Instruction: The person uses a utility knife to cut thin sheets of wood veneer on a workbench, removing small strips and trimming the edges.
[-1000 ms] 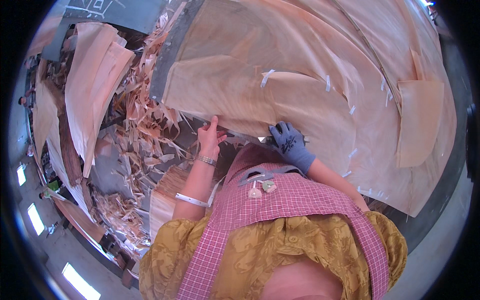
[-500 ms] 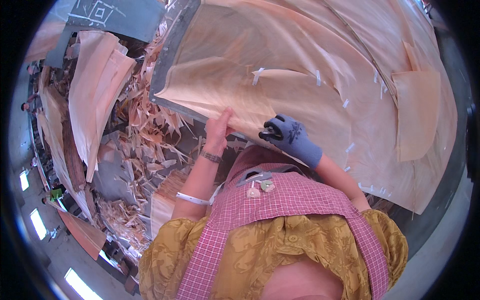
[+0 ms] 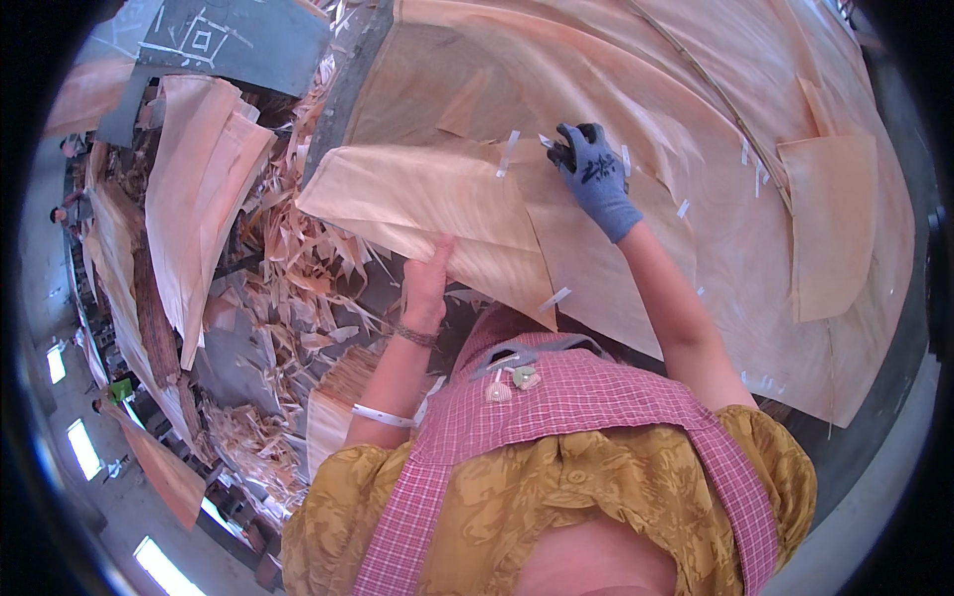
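Note:
My bare left hand [image 3: 427, 288] pinches the near edge of a pale wood veneer piece [image 3: 427, 209], thumb on top and the other fingers hidden beneath. This piece lies over a large veneer sheet [image 3: 636, 268], its left corner reaching past the sheet's edge. A strip of white tape [image 3: 558, 297] sits at the piece's near right corner, and another tape strip [image 3: 508, 154] crosses its far edge. My right hand [image 3: 593, 179], in a grey-blue glove with dark fingertips, is closed above the sheet beyond the piece. A small white tape strip [image 3: 546, 141] shows at its fingertips.
A thin stick [image 3: 715, 89] and a smaller veneer rectangle [image 3: 833, 228] lie on the sheet's right part. Torn veneer scraps [image 3: 298, 248] heap up at the left, beside long hanging veneer sheets [image 3: 199, 199]. A grey chalk-marked board [image 3: 229, 45] stands at the far left.
My right hand has moved away from my body, toward the piece's far edge. A tape strip now shows at the near right corner. My left hand still holds the near edge, slightly lower.

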Demonstrator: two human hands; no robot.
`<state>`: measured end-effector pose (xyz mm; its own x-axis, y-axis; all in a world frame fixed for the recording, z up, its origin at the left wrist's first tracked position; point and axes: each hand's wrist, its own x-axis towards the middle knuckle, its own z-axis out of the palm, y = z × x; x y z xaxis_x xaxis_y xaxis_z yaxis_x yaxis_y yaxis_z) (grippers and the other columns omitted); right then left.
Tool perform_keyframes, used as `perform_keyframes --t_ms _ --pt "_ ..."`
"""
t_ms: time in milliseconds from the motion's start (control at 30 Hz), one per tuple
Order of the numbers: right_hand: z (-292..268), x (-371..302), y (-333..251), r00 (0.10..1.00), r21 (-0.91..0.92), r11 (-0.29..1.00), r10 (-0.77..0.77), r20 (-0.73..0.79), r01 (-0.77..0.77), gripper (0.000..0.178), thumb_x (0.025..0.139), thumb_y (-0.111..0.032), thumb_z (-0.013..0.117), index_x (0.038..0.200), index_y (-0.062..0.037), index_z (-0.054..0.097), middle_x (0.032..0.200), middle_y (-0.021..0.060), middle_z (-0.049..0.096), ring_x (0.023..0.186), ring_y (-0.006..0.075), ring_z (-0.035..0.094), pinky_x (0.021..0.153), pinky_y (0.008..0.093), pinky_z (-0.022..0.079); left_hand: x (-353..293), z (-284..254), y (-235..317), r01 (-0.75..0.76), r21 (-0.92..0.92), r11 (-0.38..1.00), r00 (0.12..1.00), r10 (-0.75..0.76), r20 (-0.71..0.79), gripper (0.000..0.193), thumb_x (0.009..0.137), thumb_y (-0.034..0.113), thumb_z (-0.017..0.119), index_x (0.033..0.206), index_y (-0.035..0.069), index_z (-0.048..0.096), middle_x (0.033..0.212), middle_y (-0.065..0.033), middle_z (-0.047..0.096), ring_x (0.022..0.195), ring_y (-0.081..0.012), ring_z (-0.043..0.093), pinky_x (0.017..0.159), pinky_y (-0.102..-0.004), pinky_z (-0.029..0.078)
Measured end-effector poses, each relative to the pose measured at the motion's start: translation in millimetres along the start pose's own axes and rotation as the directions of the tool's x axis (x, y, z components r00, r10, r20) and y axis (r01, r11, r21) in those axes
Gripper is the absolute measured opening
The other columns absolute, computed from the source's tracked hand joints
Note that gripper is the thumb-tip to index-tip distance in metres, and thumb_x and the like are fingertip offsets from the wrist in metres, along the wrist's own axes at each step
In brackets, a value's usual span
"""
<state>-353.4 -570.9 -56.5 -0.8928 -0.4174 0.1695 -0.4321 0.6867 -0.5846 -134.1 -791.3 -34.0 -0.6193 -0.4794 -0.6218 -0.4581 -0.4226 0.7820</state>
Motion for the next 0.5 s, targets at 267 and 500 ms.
perform_keyframes --t_ms 267,500 --pt "10.5 27.4 -7.1 0.981 -0.069 0.99 0.128 0.145 -0.119 0.035 0.087 -0.035 0.072 0.104 -0.0074 0.057 0.11 0.0194 0.056 0.099 0.0385 0.062 0.082 0.0485 0.052 0.9 1.7 -19.1 0.071 -0.032 0.997 0.997 -0.072 -0.022 0.041 0.09 0.031 0.076 0.116 0.002 0.063 0.102 -0.0057 0.068 0.083 -0.0122 0.066 0.068 -0.0281 0.056" --pt "34.0 32.7 2.5 0.971 -0.071 0.984 0.175 0.165 -0.165 0.036 0.085 -0.033 0.073 0.109 -0.0092 0.058 0.11 0.0159 0.059 0.098 0.0361 0.062 0.082 0.0472 0.051 -8.6 12.1 -9.5 -0.003 -0.122 0.993 0.999 0.009 0.053 0.034 0.093 0.026 0.073 0.115 0.002 0.064 0.106 -0.0047 0.068 0.091 -0.0127 0.066 0.078 -0.0299 0.056"
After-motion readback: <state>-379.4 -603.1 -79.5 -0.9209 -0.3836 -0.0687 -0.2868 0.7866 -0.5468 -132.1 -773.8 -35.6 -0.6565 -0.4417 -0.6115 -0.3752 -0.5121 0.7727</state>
